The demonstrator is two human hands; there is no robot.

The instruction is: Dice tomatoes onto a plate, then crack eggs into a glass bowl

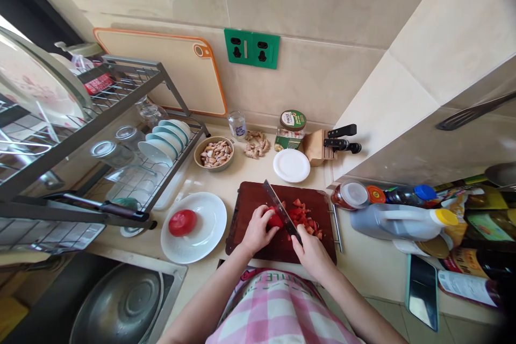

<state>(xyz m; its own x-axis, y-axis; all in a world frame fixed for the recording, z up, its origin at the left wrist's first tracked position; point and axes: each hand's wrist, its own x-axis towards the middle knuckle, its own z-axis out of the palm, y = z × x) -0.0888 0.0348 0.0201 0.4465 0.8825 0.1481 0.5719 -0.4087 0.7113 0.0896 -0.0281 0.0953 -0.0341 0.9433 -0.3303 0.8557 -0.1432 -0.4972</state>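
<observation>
My left hand (256, 230) grips a red tomato (276, 220) on a dark wooden cutting board (242, 220), its fingers curled against the fruit. My right hand (309, 254) is closed around the handle of a kitchen knife (280, 209), whose blade stands on edge right beside the tomato. Chopped tomato pieces (304, 219) lie in a heap to the right of the blade. The knife's lower blade is partly hidden by my hand. To the left of the board, a second tomato (183, 222) rests on a white plate (213, 236).
A metal dish rack (124, 118) with bowls stands at left, above a steel sink (121, 301). Ginger (256, 145), a bowl of peeled pieces (213, 153), a jar (290, 130) and a knife block (318, 146) line the wall. Bottles (403, 220) crowd the right.
</observation>
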